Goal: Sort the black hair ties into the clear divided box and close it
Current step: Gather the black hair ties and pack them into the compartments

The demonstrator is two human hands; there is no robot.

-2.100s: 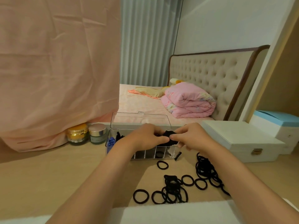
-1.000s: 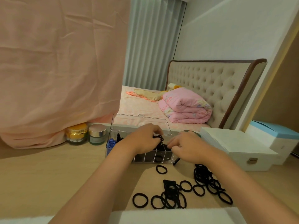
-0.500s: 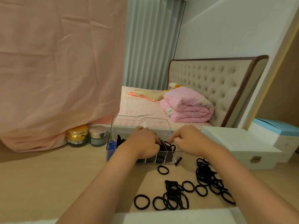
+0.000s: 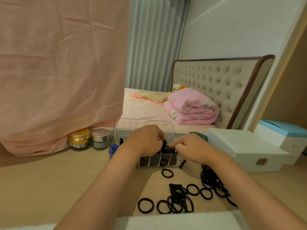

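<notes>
Your right hand [image 4: 191, 147] has lowered onto the clear divided box [image 4: 154, 162] near the desk [image 4: 49, 180] back edge. Your left hand [image 4: 146, 141] pinches black hair ties [image 4: 165, 147], fingers curled. Right-hand grip cannot be told.

The box [image 4: 144, 127] is seen to be clear, glossy plastic; the ties [image 4: 179, 200] are matt black elastic fabric. The bench [image 4: 49, 180] is finished in smooth, pale wood grain. The jars [image 4: 80, 141] are topped with shiny metallic lids [image 4: 100, 133]. Creased pink cloth [image 4: 58, 72] is hung behind, and a padded, buttoned headboard [image 4: 216, 80] is edged in dark wood.
</notes>
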